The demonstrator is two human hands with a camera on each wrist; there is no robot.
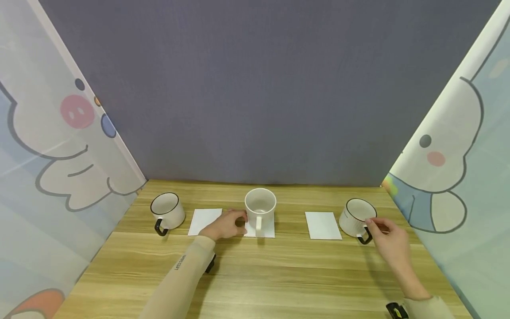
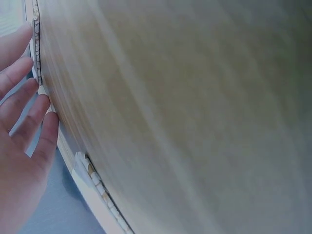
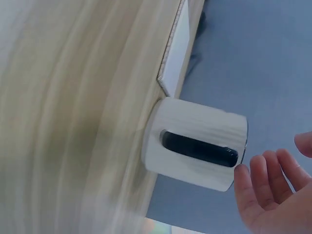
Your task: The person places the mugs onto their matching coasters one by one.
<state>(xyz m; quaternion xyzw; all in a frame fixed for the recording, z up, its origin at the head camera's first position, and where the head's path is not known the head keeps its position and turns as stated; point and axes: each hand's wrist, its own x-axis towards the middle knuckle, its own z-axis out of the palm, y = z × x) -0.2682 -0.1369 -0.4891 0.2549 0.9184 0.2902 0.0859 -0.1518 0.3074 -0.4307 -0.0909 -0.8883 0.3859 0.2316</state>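
Note:
A white mug (image 1: pixel 260 203) with a white handle facing me stands on the middle white cardboard square (image 1: pixel 270 229). My left hand (image 1: pixel 226 225) is at the left edge of that square, its fingers loosely bent beside the mug. In the left wrist view, the left fingers (image 2: pixel 46 136) are spread near the edge of a cardboard square, with nothing visible between them. At the right stands a dark-rimmed white mug (image 1: pixel 352 221) with a black handle (image 3: pixel 197 147). My right hand (image 1: pixel 392 243) is by its rim, fingers relaxed; whether they touch it I cannot tell.
Another dark-rimmed white mug (image 1: pixel 173 215) with a black handle stands at the far left. One white square (image 1: pixel 203 219) lies beside it, partly behind my left hand, and another (image 1: pixel 323 226) left of the right mug. A grey panel (image 1: pixel 263 97) closes off the table's back.

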